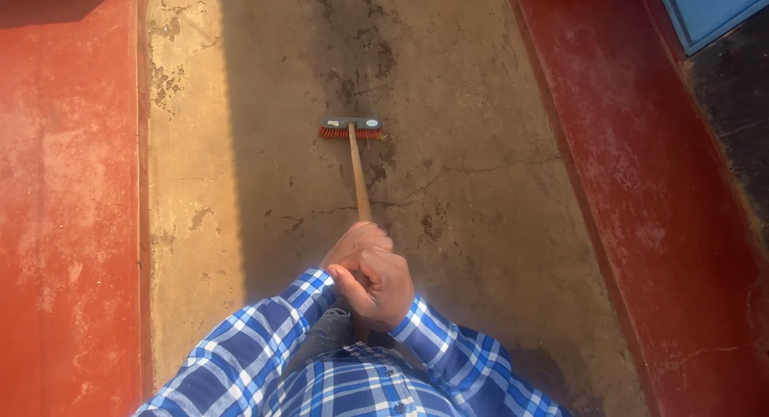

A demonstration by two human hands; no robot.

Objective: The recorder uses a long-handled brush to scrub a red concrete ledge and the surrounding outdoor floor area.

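A push broom with a grey head and orange bristles [351, 129] rests on a worn concrete floor [448, 104] ahead of me. Its wooden handle [358, 177] runs back toward my body. My left hand [356, 242] wraps the handle farther up. Just below, nearer my chest, my right hand [380, 287] closes on the handle's end. Both arms wear blue and white checked sleeves.
Red painted strips border the concrete on the left [64, 201] and right [657, 185]. A blue panel [709, 8] sits at the top right beside a dark surface [733, 96]. Cracks and dark stains mark the concrete.
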